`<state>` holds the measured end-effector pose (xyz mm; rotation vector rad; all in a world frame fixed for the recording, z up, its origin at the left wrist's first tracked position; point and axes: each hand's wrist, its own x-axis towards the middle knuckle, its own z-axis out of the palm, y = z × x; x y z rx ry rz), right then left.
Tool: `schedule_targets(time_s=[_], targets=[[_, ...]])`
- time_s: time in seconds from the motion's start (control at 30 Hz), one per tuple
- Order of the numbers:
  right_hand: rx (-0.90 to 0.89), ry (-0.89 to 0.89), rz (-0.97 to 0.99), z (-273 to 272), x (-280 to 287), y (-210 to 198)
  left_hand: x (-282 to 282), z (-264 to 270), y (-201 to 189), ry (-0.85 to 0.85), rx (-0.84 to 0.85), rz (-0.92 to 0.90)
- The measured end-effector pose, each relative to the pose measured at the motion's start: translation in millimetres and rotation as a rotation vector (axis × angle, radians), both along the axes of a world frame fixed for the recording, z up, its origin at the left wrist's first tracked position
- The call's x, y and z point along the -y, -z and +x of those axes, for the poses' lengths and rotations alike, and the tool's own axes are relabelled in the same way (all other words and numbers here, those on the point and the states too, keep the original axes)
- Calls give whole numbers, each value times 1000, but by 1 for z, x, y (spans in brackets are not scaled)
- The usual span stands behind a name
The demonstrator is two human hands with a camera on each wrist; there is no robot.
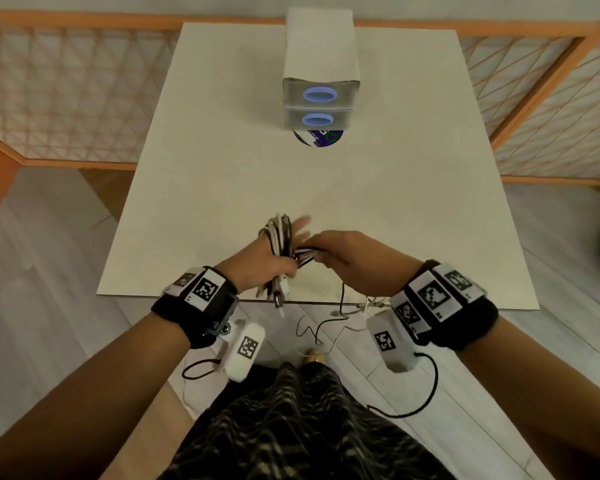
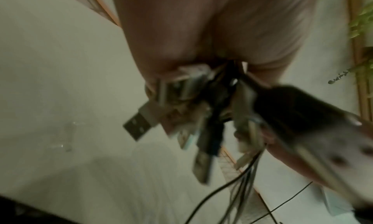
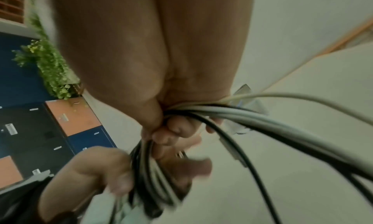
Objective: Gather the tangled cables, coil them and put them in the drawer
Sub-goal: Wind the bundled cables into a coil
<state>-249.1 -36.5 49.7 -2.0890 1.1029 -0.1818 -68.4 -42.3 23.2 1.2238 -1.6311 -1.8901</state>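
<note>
Lower centre: left hand (image 1: 257,263) grips the bundle of white and black cables (image 1: 280,237), partly looped; right hand (image 1: 343,252) pinches the strands feeding it. Loose tails dangle off the worktop (image 1: 395,168) edge, likely snagging. White two-drawer box (image 1: 321,109), upper centre, closed.

Materials and finishes, bench and cable bundle.

Your table top (image 1: 326,188) reads as matt off-white board, smooth. At its far edge the drawer unit (image 1: 321,69) shows a matt white shell with translucent, faintly glossy plastic fronts and smooth blue plastic ring pulls (image 1: 320,95). The cables (image 1: 280,237) above the table's near edge have smooth plastic sheaths, grey-white and black; their USB plugs (image 2: 139,128) are dull bare metal. Beyond the table, the screen frame (image 1: 84,19) looks like matt orange wood.
</note>
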Motion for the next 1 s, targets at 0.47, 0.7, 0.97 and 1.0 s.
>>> schedule_targets(time_s=[0.47,0.7,0.97,1.0], targets=[[250,363,160,10,-22,45,-10,-8,-43,-606,-974,451],[153,158,91,7,-50,25,9,18,-18,-759,-497,283],[29,-93,-167,-6,-14,-7,-14,1,-16,-160,4,53],[86,-84,-107,-5,-11,-14,-15,0,-21,-136,-15,104]])
